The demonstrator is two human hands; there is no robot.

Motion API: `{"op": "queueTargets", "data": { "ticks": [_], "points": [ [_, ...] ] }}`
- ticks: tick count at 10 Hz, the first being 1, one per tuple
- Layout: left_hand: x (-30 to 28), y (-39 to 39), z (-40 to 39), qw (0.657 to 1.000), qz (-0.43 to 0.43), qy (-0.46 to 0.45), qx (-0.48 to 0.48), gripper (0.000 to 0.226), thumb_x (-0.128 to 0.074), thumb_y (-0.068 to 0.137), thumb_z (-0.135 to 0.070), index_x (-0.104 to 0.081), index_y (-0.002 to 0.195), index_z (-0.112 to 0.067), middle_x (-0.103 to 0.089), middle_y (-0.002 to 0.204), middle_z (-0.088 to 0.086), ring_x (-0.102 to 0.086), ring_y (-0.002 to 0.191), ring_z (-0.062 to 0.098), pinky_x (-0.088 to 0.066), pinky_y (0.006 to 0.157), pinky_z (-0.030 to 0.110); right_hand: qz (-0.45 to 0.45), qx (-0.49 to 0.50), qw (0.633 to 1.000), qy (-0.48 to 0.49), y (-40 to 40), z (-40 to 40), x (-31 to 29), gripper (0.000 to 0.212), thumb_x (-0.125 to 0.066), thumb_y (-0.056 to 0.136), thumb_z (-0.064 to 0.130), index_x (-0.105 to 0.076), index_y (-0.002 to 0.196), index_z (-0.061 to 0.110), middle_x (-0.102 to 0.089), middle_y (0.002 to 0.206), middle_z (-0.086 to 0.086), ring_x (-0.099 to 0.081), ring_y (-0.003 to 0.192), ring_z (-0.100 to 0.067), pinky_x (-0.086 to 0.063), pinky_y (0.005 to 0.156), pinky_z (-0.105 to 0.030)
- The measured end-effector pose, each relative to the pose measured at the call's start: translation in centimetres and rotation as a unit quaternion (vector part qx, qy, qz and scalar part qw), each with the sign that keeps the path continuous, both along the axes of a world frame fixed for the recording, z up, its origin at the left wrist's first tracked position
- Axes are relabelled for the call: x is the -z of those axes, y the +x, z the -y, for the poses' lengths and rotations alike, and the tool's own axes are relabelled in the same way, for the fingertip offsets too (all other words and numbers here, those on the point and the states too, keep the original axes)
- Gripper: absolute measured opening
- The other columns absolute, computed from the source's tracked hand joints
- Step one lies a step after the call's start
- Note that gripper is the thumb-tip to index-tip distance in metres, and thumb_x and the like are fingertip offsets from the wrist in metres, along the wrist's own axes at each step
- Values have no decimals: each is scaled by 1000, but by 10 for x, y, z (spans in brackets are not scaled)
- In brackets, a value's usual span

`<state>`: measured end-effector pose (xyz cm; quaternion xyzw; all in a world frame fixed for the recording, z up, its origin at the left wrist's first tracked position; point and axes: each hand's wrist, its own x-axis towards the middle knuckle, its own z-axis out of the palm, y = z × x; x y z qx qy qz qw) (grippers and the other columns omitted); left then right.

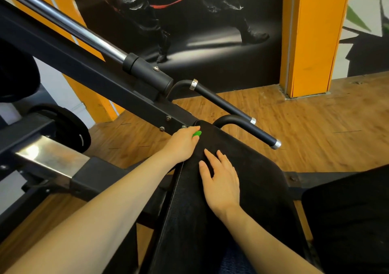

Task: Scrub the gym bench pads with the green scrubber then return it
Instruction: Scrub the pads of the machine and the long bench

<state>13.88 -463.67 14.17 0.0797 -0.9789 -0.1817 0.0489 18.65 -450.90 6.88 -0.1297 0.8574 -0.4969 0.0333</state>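
Note:
A long black bench pad (248, 185) runs from the bottom of the view up to the centre. My left hand (182, 145) grips the green scrubber (197, 134) at the pad's far left edge; only a small green tip shows past my fingers. My right hand (221, 177) rests flat on the pad just below, with its fingers straight and spread. A second black pad (349, 217) lies at the lower right.
The black machine frame (88, 71) and a chrome bar (63, 23) slant across the upper left. Two black handles (246, 130) with metal end caps stick out beyond the pad. A weight plate (69, 126) stands at the left. Wooden floor (315, 122) and an orange pillar (311, 38) lie behind.

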Motion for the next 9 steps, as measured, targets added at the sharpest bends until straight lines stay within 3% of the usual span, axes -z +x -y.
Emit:
{"op": "queueTargets", "data": {
  "ticks": [2,3,6,7,9],
  "points": [
    [2,-25,-5,998,-47,-3,-30,44,-38,105,-22,-37,148,-17,-36,154,10,-23,146,22,-21,116,35,2,-4,1000,-5,0,-1,1,48,-32,102,51,-28,149,43,-16,162,8,-6,150,-11,-2,122,-36],
    [2,-26,-3,999,-36,10,-25,42,-39,105,-23,-40,147,-17,-44,149,7,-36,139,23,-30,114,36,1,-3,1000,-4,-1,-1,2,48,-32,102,51,-28,149,43,-16,162,8,-6,150,-11,-2,122,-36],
    [3,10,-8,999,-33,-17,-9,45,-45,103,-19,-40,147,-20,-45,148,6,-43,134,20,-37,106,30,-4,1,1000,2,-2,0,2,48,-33,102,50,-29,149,42,-17,162,8,-7,150,-11,-4,123,-37],
    [6,31,-9,998,-43,-49,-4,44,-44,103,-20,-40,147,-20,-45,148,6,-41,136,20,-36,108,31,0,2,1000,6,-2,0,2,48,-33,102,50,-28,150,41,-16,163,7,-7,150,-12,-3,123,-38],
    [11,41,-6,999,-50,-17,8,41,-35,106,-26,-43,145,-15,-46,148,6,-36,140,18,-26,112,29,-6,3,1000,-1,-1,1,2,48,-33,103,49,-29,150,41,-17,162,6,-7,150,-12,-3,122,-37]
  ]
}}
